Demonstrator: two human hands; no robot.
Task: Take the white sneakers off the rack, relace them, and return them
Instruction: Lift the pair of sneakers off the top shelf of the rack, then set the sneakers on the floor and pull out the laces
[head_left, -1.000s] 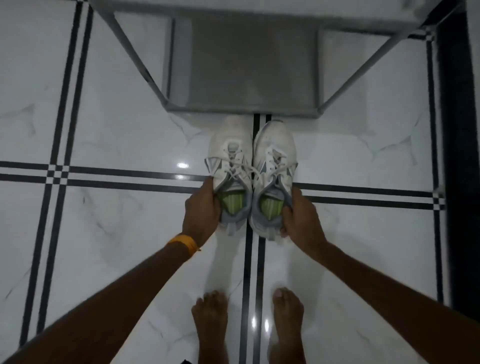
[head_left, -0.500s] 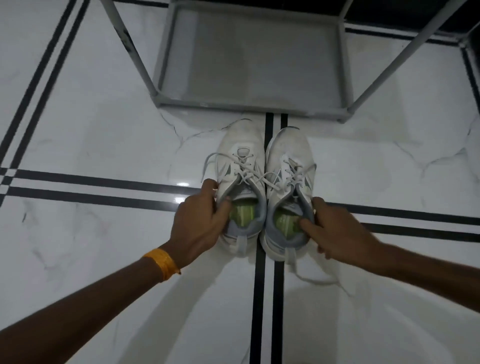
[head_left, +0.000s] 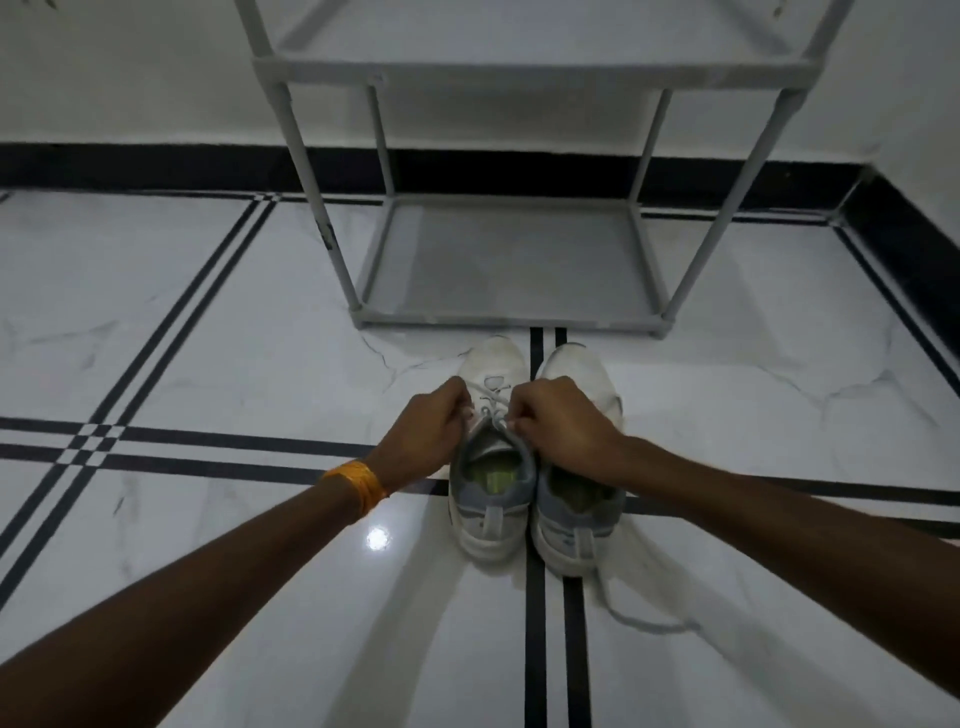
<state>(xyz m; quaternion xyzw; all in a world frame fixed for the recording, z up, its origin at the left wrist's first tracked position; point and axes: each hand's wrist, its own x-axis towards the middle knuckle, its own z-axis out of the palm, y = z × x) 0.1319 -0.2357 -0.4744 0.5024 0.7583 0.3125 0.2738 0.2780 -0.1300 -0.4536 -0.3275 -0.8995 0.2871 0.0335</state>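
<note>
Both hands are curled over the left sneaker (head_left: 491, 462). The left hand (head_left: 423, 436) and the right hand (head_left: 563, 428) each pinch its lace (head_left: 491, 402) near the tongue. The right sneaker (head_left: 579, 499) stands touching it, heels toward the person, on the marble floor (head_left: 208, 364), just before the empty grey rack (head_left: 498, 265). An orange band (head_left: 358, 483) circles the left wrist.

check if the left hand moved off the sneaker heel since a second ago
Yes. The left hand has gone forward, toward the rack, from the collar of the left sneaker to its laces.
</note>
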